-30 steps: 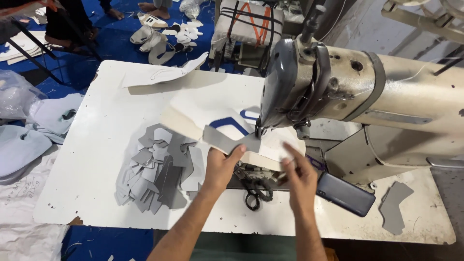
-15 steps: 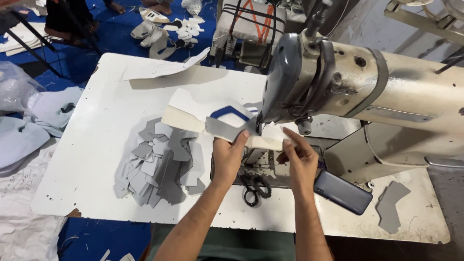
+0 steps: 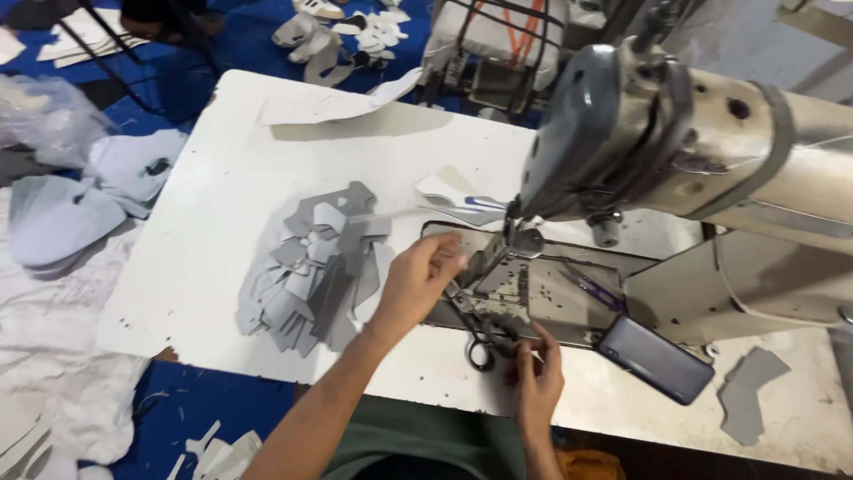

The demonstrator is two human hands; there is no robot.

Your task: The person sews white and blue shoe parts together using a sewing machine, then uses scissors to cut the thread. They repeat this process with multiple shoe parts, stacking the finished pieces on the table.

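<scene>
Right now the scissors (image 3: 478,329) lie on the white surface (image 3: 213,267), handles toward the person, blades angled up-left; the right hand (image 3: 536,384) touches the handle loops, fingers curled, nearer than the left hand (image 3: 416,283), loosely closed beside the blades

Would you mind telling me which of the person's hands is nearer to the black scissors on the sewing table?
The right hand is nearer: its fingers touch the scissors at the handle loops. The left hand hovers just beside the blades, up and to the left, near the pile of grey pieces.
</scene>
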